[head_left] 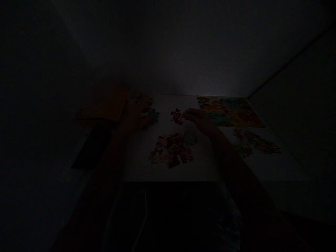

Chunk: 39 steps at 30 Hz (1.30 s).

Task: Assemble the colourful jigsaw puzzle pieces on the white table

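Note:
The view is very dark. On a white table, my right hand has its fingers pressed together at the edge of a dark red puzzle piece with pale lines. My left hand rests at the left, fingers apart, over and beside several greenish and orange puzzle pieces. Between my hands and nearer to me lies a loose cluster of red, pink and green puzzle pieces. Some of them seem to overlap.
A colourful picture sheet lies at the back right, with a pile of puzzle pieces in front of it. An orange bag or cloth and a dark flat object are at the left. A wall stands behind the table.

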Available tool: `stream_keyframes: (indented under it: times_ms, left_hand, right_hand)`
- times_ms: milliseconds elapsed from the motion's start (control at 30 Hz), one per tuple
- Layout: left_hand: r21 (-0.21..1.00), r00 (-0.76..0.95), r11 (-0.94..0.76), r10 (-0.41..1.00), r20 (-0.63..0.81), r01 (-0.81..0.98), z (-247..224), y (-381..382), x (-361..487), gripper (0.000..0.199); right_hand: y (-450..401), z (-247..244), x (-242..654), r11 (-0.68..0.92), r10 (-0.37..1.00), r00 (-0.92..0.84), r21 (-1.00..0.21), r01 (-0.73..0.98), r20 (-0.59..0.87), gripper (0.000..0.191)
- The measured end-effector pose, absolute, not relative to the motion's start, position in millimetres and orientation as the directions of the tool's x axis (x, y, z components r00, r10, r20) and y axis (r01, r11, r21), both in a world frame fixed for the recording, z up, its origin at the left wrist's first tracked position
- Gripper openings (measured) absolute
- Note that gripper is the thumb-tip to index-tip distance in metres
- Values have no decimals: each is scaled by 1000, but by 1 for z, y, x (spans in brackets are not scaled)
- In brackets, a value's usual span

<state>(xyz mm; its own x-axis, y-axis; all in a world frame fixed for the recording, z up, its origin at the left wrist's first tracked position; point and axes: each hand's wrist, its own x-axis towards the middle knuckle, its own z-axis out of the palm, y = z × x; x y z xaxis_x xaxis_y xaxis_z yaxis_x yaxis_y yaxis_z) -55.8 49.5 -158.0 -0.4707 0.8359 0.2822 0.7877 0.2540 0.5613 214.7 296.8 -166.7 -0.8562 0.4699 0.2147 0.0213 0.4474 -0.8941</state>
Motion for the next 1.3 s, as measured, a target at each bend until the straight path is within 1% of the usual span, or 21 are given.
stream_keyframes:
  times_ms: [100, 167, 300, 400, 467, 533, 633, 767, 867, 967, 1000, 1100, 1200, 1300]
  left_hand:
    - [471, -438, 317, 883, 171, 823, -168, 46, -59, 54]
    - [431, -437, 338, 886, 155, 837, -171, 46, -58, 58]
    - [456, -458, 344, 873, 166, 821, -171, 46, -55, 55]
    - [463, -468, 357, 872, 147, 811, -168, 48, -51, 66]
    - [470, -464, 348, 873, 153, 811, -166, 49, -48, 69]
    - [471, -463, 335, 867, 184, 816, -164, 50, -46, 63]
    - [472, -455, 309, 859, 234, 826, -161, 51, -44, 48]
    - [548, -455, 249, 846, 279, 798, -157, 55, -40, 35]
    - [623, -468, 216, 841, 273, 752, -153, 60, -35, 27]
    - [668, -479, 215, 844, 240, 713, -149, 64, -27, 37]
    - [677, -470, 208, 853, 228, 706, -148, 65, -25, 38]
    - [707, -428, 162, 878, 215, 688, -146, 68, -18, 35]
    - [743, -412, 118, 883, 226, 659, -147, 69, -15, 36]
    - [774, -436, 107, 870, 231, 624, -148, 68, -17, 38]
  right_hand:
    - [299, -170, 217, 501, 403, -900, -863, 64, 167, 60]
    - [299, -174, 217, 557, 419, -890, -825, 95, 181, 64]
    - [301, -181, 215, 598, 499, -827, -794, 111, 260, 71]
    - [302, -182, 215, 619, 491, -829, -777, 116, 268, 72]
    - [301, -183, 215, 637, 481, -838, -760, 130, 259, 70]
    - [300, -183, 214, 648, 473, -845, -748, 142, 249, 66]
    - [300, -186, 213, 660, 462, -851, -738, 143, 248, 59]
    - [303, -188, 212, 691, 445, -857, -708, 144, 260, 52]
    - [300, -187, 210, 729, 417, -861, -672, 126, 291, 49]
    - [292, -186, 207, 732, 366, -870, -679, 51, 330, 54]
    - [288, -186, 205, 723, 352, -873, -691, 23, 339, 53]
    - [278, -185, 200, 687, 324, -878, -726, -37, 352, 49]
    - [274, -185, 197, 645, 343, -873, -763, -49, 346, 53]
    - [275, -184, 196, 608, 406, -855, -794, -11, 322, 55]
